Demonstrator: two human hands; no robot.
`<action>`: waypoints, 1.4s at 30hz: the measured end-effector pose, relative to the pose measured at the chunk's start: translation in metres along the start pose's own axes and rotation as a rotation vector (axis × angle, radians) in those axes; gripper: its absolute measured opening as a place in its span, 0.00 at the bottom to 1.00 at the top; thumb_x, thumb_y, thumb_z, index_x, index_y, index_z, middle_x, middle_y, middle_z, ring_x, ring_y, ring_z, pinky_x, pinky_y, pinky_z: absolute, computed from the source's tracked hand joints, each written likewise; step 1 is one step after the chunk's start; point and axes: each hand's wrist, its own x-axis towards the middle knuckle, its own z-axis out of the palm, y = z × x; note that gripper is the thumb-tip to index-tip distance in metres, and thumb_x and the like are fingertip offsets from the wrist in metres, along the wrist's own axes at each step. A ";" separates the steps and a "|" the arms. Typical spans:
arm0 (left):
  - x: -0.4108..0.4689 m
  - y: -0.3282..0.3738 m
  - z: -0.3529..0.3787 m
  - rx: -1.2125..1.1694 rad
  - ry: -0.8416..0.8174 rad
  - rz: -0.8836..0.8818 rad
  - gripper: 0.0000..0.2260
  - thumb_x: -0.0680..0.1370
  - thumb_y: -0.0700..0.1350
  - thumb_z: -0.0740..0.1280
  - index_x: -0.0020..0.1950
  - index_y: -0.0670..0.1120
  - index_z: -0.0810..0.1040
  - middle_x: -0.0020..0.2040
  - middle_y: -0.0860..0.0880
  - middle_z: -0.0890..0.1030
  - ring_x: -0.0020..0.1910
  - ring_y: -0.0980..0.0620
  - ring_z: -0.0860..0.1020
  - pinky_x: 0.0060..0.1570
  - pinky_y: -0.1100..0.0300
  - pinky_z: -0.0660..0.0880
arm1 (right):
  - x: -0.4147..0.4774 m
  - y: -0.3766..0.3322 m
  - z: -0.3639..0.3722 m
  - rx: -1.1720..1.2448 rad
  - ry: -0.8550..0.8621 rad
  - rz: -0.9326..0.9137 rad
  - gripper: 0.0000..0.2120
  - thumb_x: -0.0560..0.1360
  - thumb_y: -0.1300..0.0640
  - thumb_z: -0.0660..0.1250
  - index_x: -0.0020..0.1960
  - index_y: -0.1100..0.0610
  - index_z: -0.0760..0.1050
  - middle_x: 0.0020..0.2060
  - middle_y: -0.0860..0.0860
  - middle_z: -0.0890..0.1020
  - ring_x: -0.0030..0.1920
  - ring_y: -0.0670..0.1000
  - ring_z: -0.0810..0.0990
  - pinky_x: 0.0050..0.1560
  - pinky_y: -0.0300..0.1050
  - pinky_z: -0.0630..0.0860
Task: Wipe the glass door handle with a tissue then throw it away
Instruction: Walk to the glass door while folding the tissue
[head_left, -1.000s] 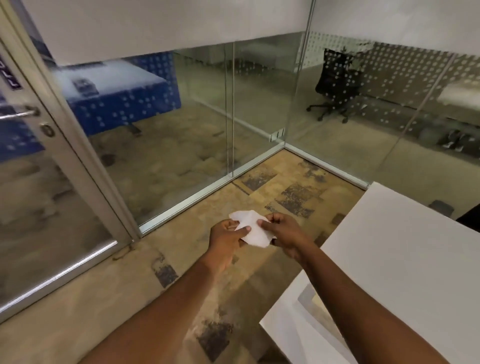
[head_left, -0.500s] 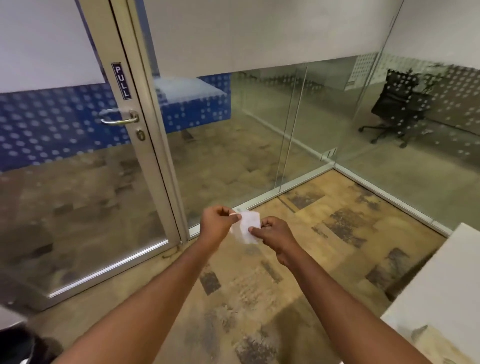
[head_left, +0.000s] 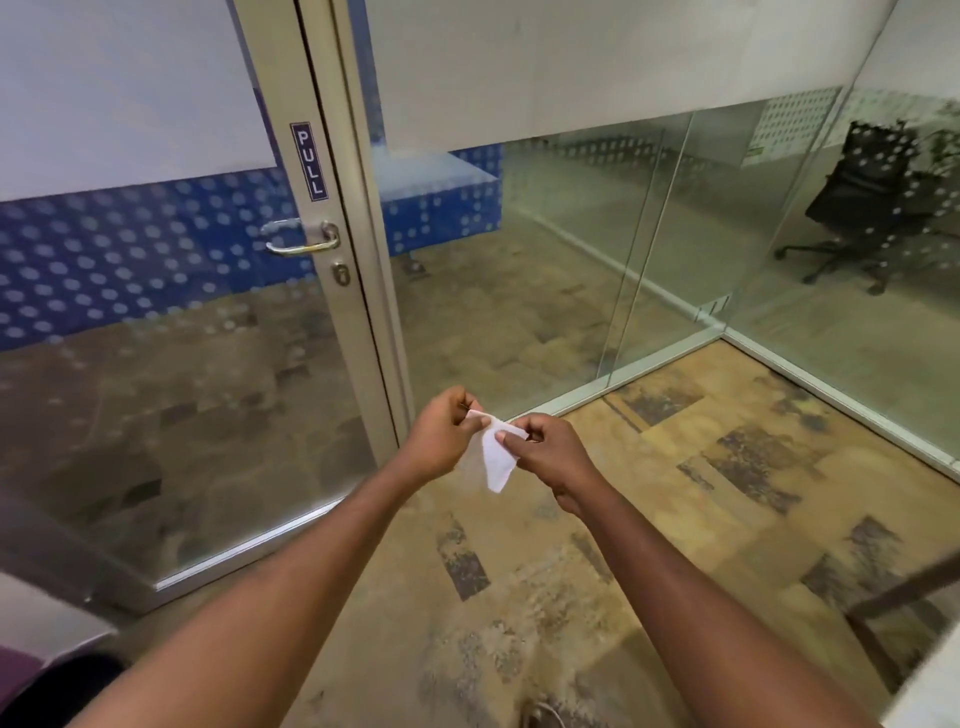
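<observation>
A small white tissue (head_left: 493, 460) hangs folded between both hands, in front of me above the carpet. My left hand (head_left: 441, 439) pinches its upper left corner and my right hand (head_left: 548, 449) pinches its upper right edge. The glass door (head_left: 156, 322) stands shut at the left, in a metal frame with a PULL label (head_left: 309, 161). Its silver lever handle (head_left: 301, 240) sits well above and to the left of my hands, with a keyhole (head_left: 340, 273) just below it. Neither hand touches the handle.
Glass partition walls (head_left: 597, 249) run from the door to a corner at the right. A black office chair (head_left: 862, 208) stands behind the glass. Patterned carpet (head_left: 675, 493) covers the floor. A white table edge (head_left: 930, 691) shows at the lower right, a dark object (head_left: 47, 680) at the lower left.
My view has swung left and nearer the door, bringing the handle and PULL label toward the middle. The white table has slid almost out of view. Both hands have kept hold of the tissue.
</observation>
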 end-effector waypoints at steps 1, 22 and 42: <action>0.007 -0.002 -0.002 -0.013 0.028 -0.005 0.09 0.76 0.41 0.68 0.38 0.50 0.71 0.36 0.46 0.78 0.33 0.49 0.75 0.34 0.56 0.70 | 0.009 -0.002 0.001 -0.001 0.005 0.011 0.06 0.72 0.62 0.72 0.43 0.65 0.78 0.35 0.54 0.78 0.36 0.49 0.75 0.39 0.42 0.72; 0.131 -0.010 -0.083 -0.253 0.753 -0.171 0.10 0.75 0.38 0.68 0.46 0.46 0.66 0.37 0.49 0.70 0.35 0.51 0.68 0.36 0.58 0.67 | 0.194 -0.073 0.076 0.176 -0.393 0.093 0.17 0.73 0.66 0.69 0.57 0.56 0.66 0.49 0.61 0.82 0.34 0.48 0.81 0.29 0.39 0.75; 0.192 -0.059 -0.261 -0.331 0.391 -0.237 0.15 0.69 0.27 0.71 0.55 0.33 0.78 0.45 0.38 0.79 0.43 0.45 0.76 0.44 0.55 0.77 | 0.285 -0.131 0.224 0.260 -0.455 0.036 0.10 0.70 0.73 0.69 0.48 0.61 0.78 0.41 0.56 0.83 0.33 0.46 0.83 0.31 0.37 0.78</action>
